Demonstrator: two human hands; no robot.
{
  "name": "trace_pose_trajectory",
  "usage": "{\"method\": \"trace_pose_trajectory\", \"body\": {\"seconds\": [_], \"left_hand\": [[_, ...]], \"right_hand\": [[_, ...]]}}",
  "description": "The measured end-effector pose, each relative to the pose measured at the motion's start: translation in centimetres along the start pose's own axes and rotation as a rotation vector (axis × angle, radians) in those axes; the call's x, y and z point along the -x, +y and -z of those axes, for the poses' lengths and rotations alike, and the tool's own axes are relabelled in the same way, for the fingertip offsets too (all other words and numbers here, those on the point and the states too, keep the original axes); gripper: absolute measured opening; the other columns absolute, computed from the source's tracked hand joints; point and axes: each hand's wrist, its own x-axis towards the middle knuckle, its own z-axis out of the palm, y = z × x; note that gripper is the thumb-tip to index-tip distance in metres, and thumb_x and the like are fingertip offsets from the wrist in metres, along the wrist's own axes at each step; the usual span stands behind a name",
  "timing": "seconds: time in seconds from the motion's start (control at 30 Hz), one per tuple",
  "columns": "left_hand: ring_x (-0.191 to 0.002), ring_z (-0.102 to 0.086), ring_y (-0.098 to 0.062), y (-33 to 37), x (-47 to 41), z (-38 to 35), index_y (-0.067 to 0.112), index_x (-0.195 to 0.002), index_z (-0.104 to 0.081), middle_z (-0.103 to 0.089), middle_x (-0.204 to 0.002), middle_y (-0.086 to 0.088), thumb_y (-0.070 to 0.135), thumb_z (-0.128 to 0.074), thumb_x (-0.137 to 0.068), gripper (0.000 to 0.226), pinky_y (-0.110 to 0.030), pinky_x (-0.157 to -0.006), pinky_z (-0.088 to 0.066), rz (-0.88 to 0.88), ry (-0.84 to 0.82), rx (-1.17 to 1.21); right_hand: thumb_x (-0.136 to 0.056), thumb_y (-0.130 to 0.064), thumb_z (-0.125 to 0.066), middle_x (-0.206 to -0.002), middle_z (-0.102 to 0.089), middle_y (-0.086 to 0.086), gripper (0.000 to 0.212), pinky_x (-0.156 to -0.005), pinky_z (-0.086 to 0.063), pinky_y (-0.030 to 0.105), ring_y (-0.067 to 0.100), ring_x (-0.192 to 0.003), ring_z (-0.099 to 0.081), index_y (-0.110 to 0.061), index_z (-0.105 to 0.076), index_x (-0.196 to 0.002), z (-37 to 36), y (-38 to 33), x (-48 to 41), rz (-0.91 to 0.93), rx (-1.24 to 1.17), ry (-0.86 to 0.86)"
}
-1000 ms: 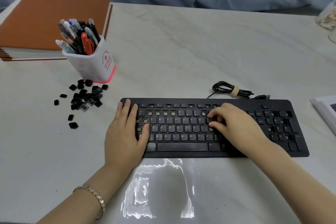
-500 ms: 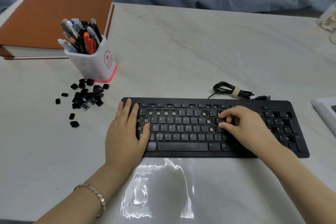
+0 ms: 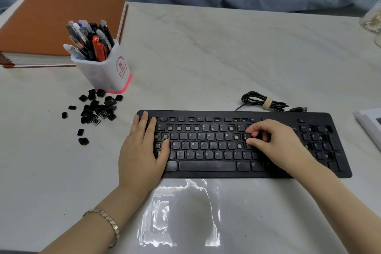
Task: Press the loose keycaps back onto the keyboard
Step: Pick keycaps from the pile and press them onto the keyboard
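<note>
Hands first: the left hand (image 3: 142,150) lies flat with straight fingers on the left end of the keyboard (image 3: 207,165), looks like it's just pinning it down. The right hand (image 3: 278,142) is curled over the keys right of the letter block, thumb and fingertips (image 3: 249,130) bunched close and touching down there. Can't tell if there's a cap under them or if it's just pressing, the fingers hide that spot. The keyboard sits on the pale surface (image 3: 206,57) right in front of the person. Most letter keys are on, but there are plenty of bare sockets: a run in the number row (image 3: 179,128), a few at the left by the left hand, a couple near the right hand, several function keys, and gaps in the numpad (image 3: 318,138). Off to the left, well apart from the keyboard, the loose keycaps (image 3: 97,109) sit in a scattered pile, a good couple dozen by the look of it. So probably past halfway on the main block, but lots left overall. Behind the pile is a pen cup (image 3: 105,72), then an orange binder (image 3: 51,27); the bundled cable (image 3: 263,102) lies just behind the keyboard.
</note>
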Motion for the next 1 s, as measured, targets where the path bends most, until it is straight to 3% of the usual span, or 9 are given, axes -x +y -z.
{"method": "trace_pose_trajectory", "body": {"seconds": [0.23,0.37,0.47,0.53,0.7,0.8,1.0], "left_hand": [[-0.138,-0.027,-0.022,0.1,0.0,0.1,0.004,-0.132,-0.047,-0.040,-0.144,-0.012,0.043,-0.033,-0.086,0.062,-0.038,-0.103,-0.031,0.009,0.001,0.007],[-0.138,-0.026,-0.021,0.1,0.0,0.1,0.004,-0.133,-0.047,-0.040,-0.145,-0.012,0.043,-0.033,-0.086,0.062,-0.038,-0.104,-0.031,0.009,-0.002,0.011],[-0.138,-0.027,-0.023,0.1,0.0,0.0,0.003,-0.132,-0.047,-0.039,-0.145,-0.013,0.043,-0.033,-0.086,0.062,-0.039,-0.104,-0.032,0.010,-0.011,0.004],[-0.138,-0.027,-0.024,0.0,0.0,0.0,0.003,-0.133,-0.047,-0.039,-0.145,-0.013,0.043,-0.033,-0.086,0.063,-0.040,-0.104,-0.032,0.010,-0.015,0.001],[-0.138,-0.027,-0.024,-0.1,0.0,-0.1,0.003,-0.133,-0.046,-0.038,-0.145,-0.013,0.043,-0.033,-0.086,0.063,-0.039,-0.104,-0.032,0.001,-0.014,-0.014],[-0.138,-0.027,-0.025,-0.1,0.0,-0.1,0.002,-0.132,-0.046,-0.039,-0.145,-0.014,0.043,-0.033,-0.086,0.063,-0.039,-0.103,-0.033,-0.001,-0.017,-0.012],[-0.141,-0.020,-0.020,-0.1,-0.1,0.4,0.004,-0.136,-0.043,-0.032,-0.149,-0.010,0.047,-0.028,-0.086,0.067,-0.036,-0.107,-0.027,-0.018,-0.046,0.042]], "right_hand": [[-0.077,-0.013,-0.069,-0.071,-0.049,-0.016,0.015,-0.067,-0.033,0.019,0.002,-0.064,-0.046,-0.020,-0.068,-0.091,0.2,-0.9,-0.5,-0.055,0.106,-0.050],[-0.081,-0.014,-0.066,-0.082,-0.057,-0.007,0.016,-0.079,-0.044,0.028,0.018,-0.085,-0.055,-0.015,-0.071,-0.096,-0.6,-1.1,0.0,-0.048,0.204,0.009],[-0.076,-0.007,-0.070,-0.081,-0.060,0.007,0.009,-0.061,-0.051,0.036,0.031,-0.077,-0.057,-0.010,-0.073,-0.084,-1.7,-0.5,1.4,0.139,0.298,0.180],[-0.070,0.000,-0.070,-0.078,-0.059,0.012,0.018,-0.050,-0.050,0.035,0.033,-0.067,-0.057,-0.005,-0.072,-0.087,-2.4,0.0,2.6,0.220,0.372,0.271],[-0.072,-0.015,-0.035,-0.092,-0.058,0.017,0.048,-0.059,-0.048,0.037,0.031,-0.081,-0.051,-0.006,-0.066,-0.107,-3.8,0.8,3.9,0.235,0.463,0.334],[-0.071,-0.016,-0.033,-0.091,-0.058,0.015,0.049,-0.061,-0.045,0.037,0.025,-0.085,-0.042,-0.009,-0.067,-0.105,-4.2,0.9,3.9,0.187,0.427,0.354],[-0.073,-0.011,-0.040,-0.079,-0.058,0.011,0.036,-0.058,-0.047,0.037,0.034,-0.070,-0.056,-0.008,-0.073,-0.087,-3.3,-1.0,3.0,0.147,0.327,0.334]]}}
